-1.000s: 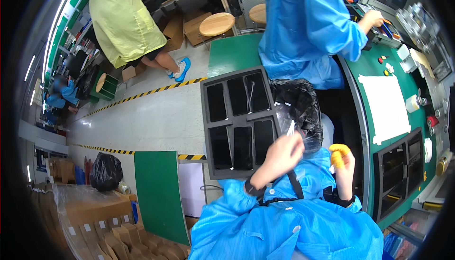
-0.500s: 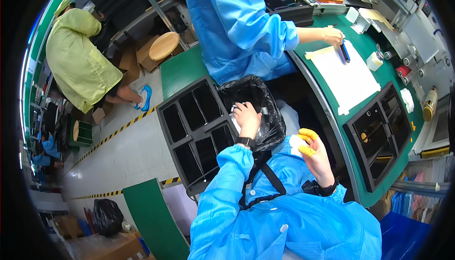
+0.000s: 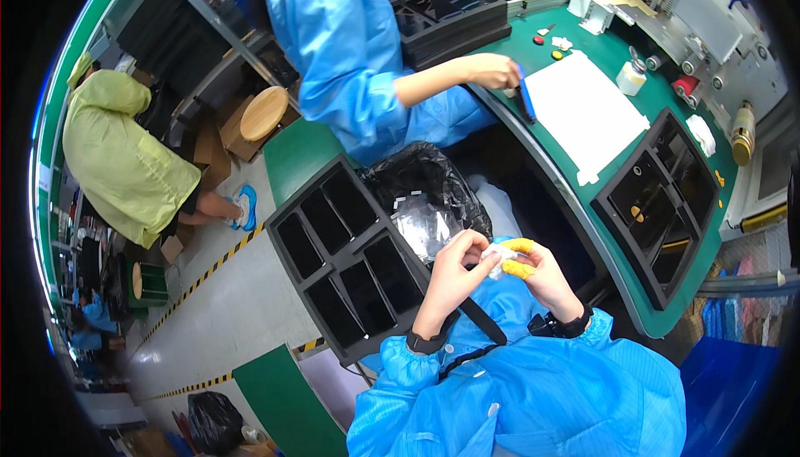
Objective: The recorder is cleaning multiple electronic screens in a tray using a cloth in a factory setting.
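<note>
Both my hands meet in front of my blue smock on a crumpled white wipe (image 3: 497, 260). My left hand (image 3: 454, 278) pinches one side of it, its fingers curled in. My right hand (image 3: 546, 278), with yellow finger cots on some fingertips, grips the other side. Just beyond them, a bin lined with a black plastic bag (image 3: 462, 194) holds crumpled clear film (image 3: 423, 225). To its left lies a black foam tray (image 3: 337, 249) with several dark screen panels in its slots. Whether anything small is inside the wipe is hidden.
On the green bench (image 3: 629, 315) at right lie a white sheet (image 3: 583, 115), another tray of dark panels (image 3: 662, 215) and a pump bottle (image 3: 632, 78). A co-worker in blue (image 3: 337, 49) holds a blue tool (image 3: 527, 94) over the sheet's edge. A person in yellow-green (image 3: 125, 149) stands far left.
My left hand has come out of the bag and joined my right hand at the wipe. The view has shifted slightly. The co-worker's hand with the blue tool has moved to the sheet's left edge.
</note>
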Demonstrator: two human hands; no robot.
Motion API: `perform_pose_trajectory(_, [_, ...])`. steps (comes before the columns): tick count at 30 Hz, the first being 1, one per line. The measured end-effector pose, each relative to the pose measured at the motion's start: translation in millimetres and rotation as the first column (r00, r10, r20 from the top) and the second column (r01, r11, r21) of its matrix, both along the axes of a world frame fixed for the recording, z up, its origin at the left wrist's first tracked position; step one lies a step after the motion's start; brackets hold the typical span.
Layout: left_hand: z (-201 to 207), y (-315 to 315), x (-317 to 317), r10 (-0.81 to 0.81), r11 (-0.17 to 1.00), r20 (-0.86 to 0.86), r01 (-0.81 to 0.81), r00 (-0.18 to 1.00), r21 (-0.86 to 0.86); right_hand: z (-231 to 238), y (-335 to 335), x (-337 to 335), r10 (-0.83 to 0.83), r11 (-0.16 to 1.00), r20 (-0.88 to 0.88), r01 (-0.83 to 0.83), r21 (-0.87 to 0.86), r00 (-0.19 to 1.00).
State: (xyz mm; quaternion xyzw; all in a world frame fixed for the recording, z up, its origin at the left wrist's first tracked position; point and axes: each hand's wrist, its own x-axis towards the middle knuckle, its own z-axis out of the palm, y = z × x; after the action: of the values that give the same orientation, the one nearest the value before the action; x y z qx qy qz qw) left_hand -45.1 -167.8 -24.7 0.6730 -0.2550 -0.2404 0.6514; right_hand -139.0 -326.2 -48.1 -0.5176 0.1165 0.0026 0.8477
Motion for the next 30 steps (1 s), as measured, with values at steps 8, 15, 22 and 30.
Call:
perform_pose_trajectory(8, [12.8,-12.3,-5.4,-0.007,0.983,0.390,-0.064,0.921,0.170,-7.7,-8.6,-10.5,-0.112,0.991,0.095,0.103,0.088,0.989])
perform_pose_trajectory(15, [16.9,-21.7,-11.1,-0.082,0.984,0.072,0.069,0.994,0.166,18.7,-33.2,-23.4,0.058,0.983,-0.150,-0.083,-0.166,0.987])
perform_pose_trajectory(22, [8.1,-10.1,-10.1,-0.176,0.966,0.162,0.138,0.971,0.220,147.6,-147.2,-27.9,-0.207,0.789,0.017,0.177,-0.588,0.978])
perform_pose_trajectory(30, [-7.6,-4.1,-8.9,-0.124,0.915,0.166,0.048,0.978,0.400,56.7,-466.4,121.0,-0.576,-0.177,0.459,0.444,-0.878,0.677])
